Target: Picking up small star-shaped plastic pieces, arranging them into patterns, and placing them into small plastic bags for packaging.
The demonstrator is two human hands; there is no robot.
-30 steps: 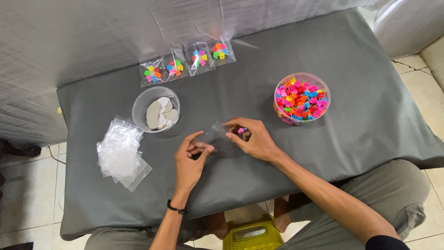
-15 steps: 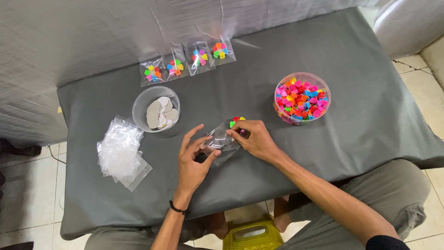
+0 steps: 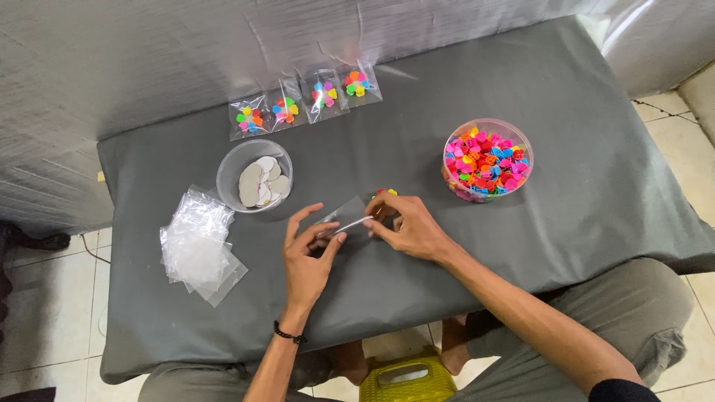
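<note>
Both of my hands meet over the middle of the grey table (image 3: 566, 186), holding a small clear plastic bag (image 3: 344, 217) between them. My left hand (image 3: 309, 253) pinches the bag's left end with thumb and fingers. Its right end is gripped by my right hand (image 3: 408, 225), and a few small colourful clips (image 3: 386, 193) show just above those fingers. Whether the clips lie inside the bag I cannot tell.
A clear tub of several colourful clips (image 3: 487, 158) stands to the right. A clear bowl of pale round pieces (image 3: 254, 176) and a pile of empty clear bags (image 3: 198, 244) sit to the left. Several filled bags (image 3: 305, 101) line the far edge. A yellow stool (image 3: 408, 378) is below.
My right hand has shifted slightly right and down with the bag; the bag now stretches flatter between both hands. The clips stay by my right fingertips.
</note>
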